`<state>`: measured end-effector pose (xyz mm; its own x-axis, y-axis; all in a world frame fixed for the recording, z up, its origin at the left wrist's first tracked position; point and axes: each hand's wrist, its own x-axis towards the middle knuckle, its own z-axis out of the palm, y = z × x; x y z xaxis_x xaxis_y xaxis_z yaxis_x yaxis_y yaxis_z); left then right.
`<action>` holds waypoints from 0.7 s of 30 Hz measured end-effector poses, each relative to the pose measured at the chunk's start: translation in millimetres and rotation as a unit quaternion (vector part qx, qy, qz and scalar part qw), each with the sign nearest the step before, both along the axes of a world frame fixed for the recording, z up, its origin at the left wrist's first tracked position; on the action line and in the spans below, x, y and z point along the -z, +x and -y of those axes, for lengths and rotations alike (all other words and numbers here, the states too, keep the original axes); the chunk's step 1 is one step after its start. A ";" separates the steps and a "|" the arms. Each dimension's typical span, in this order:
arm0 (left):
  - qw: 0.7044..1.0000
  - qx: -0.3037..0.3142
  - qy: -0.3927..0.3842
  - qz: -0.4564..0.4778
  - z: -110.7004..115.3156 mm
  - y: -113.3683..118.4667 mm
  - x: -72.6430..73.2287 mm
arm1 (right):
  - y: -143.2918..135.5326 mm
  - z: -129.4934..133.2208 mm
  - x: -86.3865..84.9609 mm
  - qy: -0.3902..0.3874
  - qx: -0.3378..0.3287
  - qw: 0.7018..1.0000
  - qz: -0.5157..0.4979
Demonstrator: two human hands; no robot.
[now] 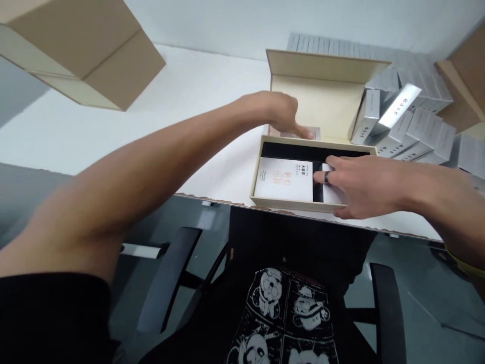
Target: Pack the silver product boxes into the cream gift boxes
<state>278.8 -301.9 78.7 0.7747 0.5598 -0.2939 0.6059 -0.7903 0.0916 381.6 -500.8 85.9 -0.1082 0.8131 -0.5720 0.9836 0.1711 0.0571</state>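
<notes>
A cream gift box (pixel 258 174) lies at the table's front edge, its lid (pixel 318 101) raised behind it. A white printed box (pixel 284 179) fills the left part of its black interior. To the right of that is a second white box (pixel 332 192), partly covered by my right hand (pixel 356 182), whose fingers are closed around it. A ring is on one finger. Just behind the gift box's back wall, my left hand (pixel 286 114) is bent over a small silver-grey box (pixel 316 130). One digit lies along its top; the other fingers are mostly hidden.
Several silver boxes (pixel 405 131) stand and lean right of the lid, with more rows (pixel 326 45) behind. A large tan box (pixel 87 50) is at the upper left; brown cardboard (pixel 462 81) at the far right. Chair armrests (pixel 386 303) are below the white table (pixel 212 76).
</notes>
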 end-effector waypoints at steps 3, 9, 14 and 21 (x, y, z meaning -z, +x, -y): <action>0.995 0.020 -0.019 -0.092 -9.0 12.9 9.1 | 3.3 1.5 3.4 0.010 0.002 1.000 -0.021; 0.992 0.019 -0.082 -0.090 -23.7 15.1 6.6 | 4.9 3.2 3.3 0.011 0.016 0.999 -0.044; 0.997 -0.024 -0.056 -0.055 -22.5 0.1 -3.9 | 2.2 2.9 -1.2 0.004 0.003 0.999 -0.041; 0.978 -0.109 0.025 0.178 -17.4 -93.4 -19.3 | 6.6 3.8 1.3 0.006 0.014 0.998 -0.056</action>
